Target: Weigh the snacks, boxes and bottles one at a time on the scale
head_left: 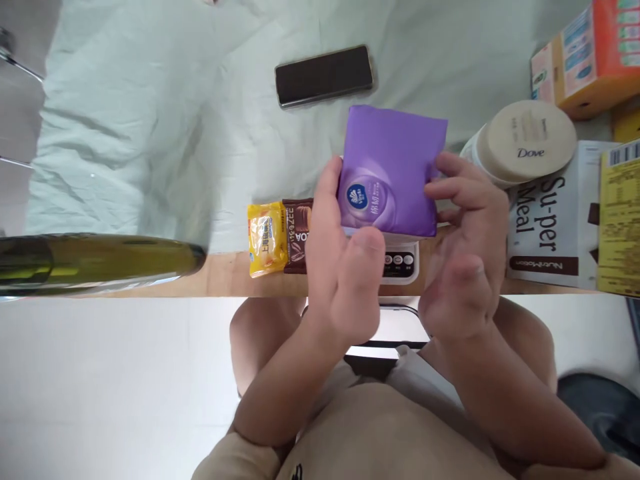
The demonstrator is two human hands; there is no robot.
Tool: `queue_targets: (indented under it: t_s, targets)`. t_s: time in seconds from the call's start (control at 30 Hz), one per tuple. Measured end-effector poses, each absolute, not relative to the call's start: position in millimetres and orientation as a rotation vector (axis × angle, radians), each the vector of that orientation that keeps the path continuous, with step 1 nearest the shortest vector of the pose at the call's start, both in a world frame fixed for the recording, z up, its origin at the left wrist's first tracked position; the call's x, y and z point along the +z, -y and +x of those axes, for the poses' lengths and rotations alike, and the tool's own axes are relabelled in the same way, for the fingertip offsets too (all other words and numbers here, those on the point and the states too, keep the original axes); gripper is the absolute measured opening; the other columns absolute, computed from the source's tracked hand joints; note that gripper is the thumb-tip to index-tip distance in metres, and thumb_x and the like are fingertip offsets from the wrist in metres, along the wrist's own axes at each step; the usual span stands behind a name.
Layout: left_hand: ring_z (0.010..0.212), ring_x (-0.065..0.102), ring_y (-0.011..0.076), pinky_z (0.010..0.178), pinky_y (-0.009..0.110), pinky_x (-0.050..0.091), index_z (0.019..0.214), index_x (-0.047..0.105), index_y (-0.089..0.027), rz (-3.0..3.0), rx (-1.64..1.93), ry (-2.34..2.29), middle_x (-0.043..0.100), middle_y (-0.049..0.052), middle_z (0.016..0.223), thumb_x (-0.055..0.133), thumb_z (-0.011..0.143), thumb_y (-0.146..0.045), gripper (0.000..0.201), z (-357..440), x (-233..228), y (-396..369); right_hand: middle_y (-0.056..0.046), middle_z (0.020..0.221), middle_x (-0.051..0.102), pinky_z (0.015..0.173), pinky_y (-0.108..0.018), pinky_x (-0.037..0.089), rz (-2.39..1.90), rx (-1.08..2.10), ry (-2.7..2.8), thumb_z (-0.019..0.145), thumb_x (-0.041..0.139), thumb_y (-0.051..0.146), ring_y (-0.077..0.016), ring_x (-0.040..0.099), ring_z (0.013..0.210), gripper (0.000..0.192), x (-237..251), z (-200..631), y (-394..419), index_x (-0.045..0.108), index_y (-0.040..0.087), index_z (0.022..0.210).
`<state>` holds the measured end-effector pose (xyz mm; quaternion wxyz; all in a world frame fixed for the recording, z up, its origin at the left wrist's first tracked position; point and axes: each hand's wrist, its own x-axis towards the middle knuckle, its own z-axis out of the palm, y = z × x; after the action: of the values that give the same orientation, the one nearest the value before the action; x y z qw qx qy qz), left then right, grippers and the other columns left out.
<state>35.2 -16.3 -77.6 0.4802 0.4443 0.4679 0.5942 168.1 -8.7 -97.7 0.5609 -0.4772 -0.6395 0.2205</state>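
A purple Vinda tissue pack (395, 160) is held between my two hands over a small white kitchen scale (401, 263) with black buttons. My left hand (345, 267) has its fingers along the pack's left side and its thumb by the near edge. On the right edge lie the fingertips of my right hand (463, 247), its thumb raised off the pack. Whether the pack rests on the scale or hovers above it, I cannot tell. Partly behind my left hand are a brown cocoa packet (297, 233) and a yellow snack packet (267, 237).
A black phone-like slab (325, 75) lies on the pale green cloth (240, 80). To the right stand a Dove jar (530, 143), a grey Su-per Meal pouch (543, 233), a yellow box (620, 220) and an orange box (595, 60). A green bottle (100, 263) juts in from the left.
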Motion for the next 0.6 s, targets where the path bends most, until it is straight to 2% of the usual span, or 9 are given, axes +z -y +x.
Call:
queue_targets:
  t_s: [0.07, 0.13, 0.2, 0.23, 0.27, 0.3, 0.4, 0.5, 0.6]
  targets:
    - [0.159, 0.048, 0.0286, 0.136, 0.047, 0.038, 0.137, 0.061, -0.036, 1.027, 1.475, -1.237, 0.058, 0.000, 0.159, 0.063, 0.092, -0.079, 0.062, 28, -70, 14, -0.002, 0.132, 0.066, 0.109, -0.048, 0.049, -1.135, 0.453, 1.466, 0.102, 0.041, 0.067, -0.0256, 0.062, 0.136, 0.052, -103, 177, 5, 0.068, 0.030, 0.126]
    - [0.147, 0.058, 0.0273, 0.129, 0.045, 0.046, 0.124, 0.067, -0.032, 1.020, 1.658, -1.246, 0.068, 0.001, 0.143, 0.071, 0.090, -0.071, 0.053, 20, -63, 9, -0.003, 0.128, 0.069, 0.093, -0.043, 0.047, -1.161, 0.396, 1.393, 0.100, 0.044, 0.066, -0.0237, 0.065, 0.124, 0.049, -109, 188, 0, 0.070, 0.028, 0.118]
    - [0.110, 0.073, 0.0198, 0.105, 0.039, 0.061, 0.109, 0.070, -0.027, 1.046, 1.958, -1.237, 0.073, 0.000, 0.109, 0.070, 0.094, -0.051, 0.028, 12, -59, 3, -0.003, 0.118, 0.070, 0.084, -0.040, 0.043, -1.170, 0.363, 1.308, 0.098, 0.047, 0.065, -0.0220, 0.067, 0.111, 0.045, -117, 198, -6, 0.069, 0.027, 0.109]
    - [0.087, 0.070, 0.0140, 0.086, 0.033, 0.063, 0.102, 0.068, -0.026, 1.051, 2.089, -1.266, 0.069, -0.002, 0.097, 0.066, 0.098, -0.040, 0.015, 8, -59, 0, -0.003, 0.111, 0.069, 0.081, -0.038, 0.042, -1.157, 0.345, 1.275, 0.097, 0.048, 0.064, -0.0211, 0.067, 0.106, 0.043, -120, 202, -8, 0.068, 0.026, 0.105]
    - [0.069, 0.062, 0.0089, 0.069, 0.030, 0.057, 0.097, 0.066, -0.025, 1.048, 2.180, -1.313, 0.064, -0.003, 0.090, 0.060, 0.102, -0.032, 0.011, 5, -59, -3, -0.003, 0.106, 0.067, 0.079, -0.037, 0.041, -1.143, 0.325, 1.255, 0.097, 0.048, 0.063, -0.0201, 0.066, 0.102, 0.042, -124, 204, -10, 0.067, 0.026, 0.103]
    - [0.057, 0.052, 0.0058, 0.057, 0.028, 0.048, 0.095, 0.064, -0.025, 1.045, 2.229, -1.364, 0.059, -0.004, 0.086, 0.053, 0.106, -0.026, 0.017, 1, -60, -5, -0.003, 0.102, 0.066, 0.077, -0.036, 0.041, -1.128, 0.309, 1.242, 0.096, 0.049, 0.063, -0.0194, 0.066, 0.099, 0.042, -127, 206, -12, 0.067, 0.025, 0.101]
    - [0.053, 0.039, 0.0044, 0.051, 0.032, 0.032, 0.093, 0.060, -0.023, 1.076, 2.215, -1.406, 0.054, -0.005, 0.084, 0.044, 0.108, -0.010, 0.025, -9, -63, -10, -0.004, 0.100, 0.064, 0.076, -0.036, 0.040, -1.094, 0.307, 1.224, 0.093, 0.054, 0.064, -0.0194, 0.065, 0.096, 0.043, -133, 207, -13, 0.068, 0.023, 0.100]
    - [0.062, 0.045, 0.0074, 0.059, 0.034, 0.034, 0.084, 0.052, -0.022, 1.187, 2.145, -1.422, 0.048, -0.003, 0.081, 0.045, 0.086, 0.007, 0.030, -16, -66, -10, -0.005, 0.100, 0.064, 0.077, -0.036, 0.040, -1.088, 0.346, 1.223, 0.093, 0.055, 0.063, -0.0192, 0.065, 0.096, 0.044, -134, 207, -10, 0.069, 0.022, 0.099]
    - [0.063, 0.046, 0.0108, 0.059, 0.034, 0.034, 0.071, 0.042, -0.021, 1.324, 2.069, -1.481, 0.040, 0.000, 0.072, 0.048, 0.070, 0.006, 0.028, -20, -69, -10, -0.005, 0.099, 0.065, 0.078, -0.036, 0.041, -1.088, 0.354, 1.238, 0.095, 0.055, 0.062, -0.0183, 0.065, 0.095, 0.045, -135, 207, -8, 0.070, 0.020, 0.100]
